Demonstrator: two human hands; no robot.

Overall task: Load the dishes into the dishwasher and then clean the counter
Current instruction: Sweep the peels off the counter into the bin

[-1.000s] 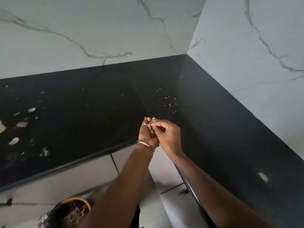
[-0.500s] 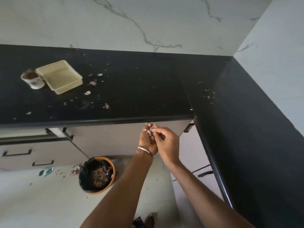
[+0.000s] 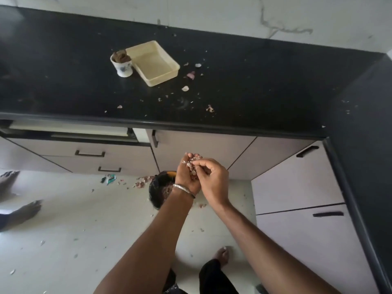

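Both hands are held together over the floor, in front of the lower cabinets and above a dark-lined bin with an orange rim. The left hand is cupped palm-up, its fingers curled around a small heap of pale and pinkish peel scraps; a metal bangle circles that wrist. The right hand sits just to the right and touching it, with its fingers bent and the fingertips pinching at the scraps at the top of the heap. The black counter runs across the far side of the scene and turns toward the near right along the wall. On it, to the far left of the hands, stands a white cup with a blue print, filled with something brown, and touching its right side lies a shallow cream plastic tray, set at an angle. More peel bits are scattered on the counter right of the tray and toward its front edge — small pale flecks mostly, with a few larger pinkish pieces. Under the counter are drawers with dark handles. On the pale floor, more scraps and a bit of green wrapper lie left of the bin, and another person's bare feet show at the far left edge — the wearer's own foot is near the bottom.
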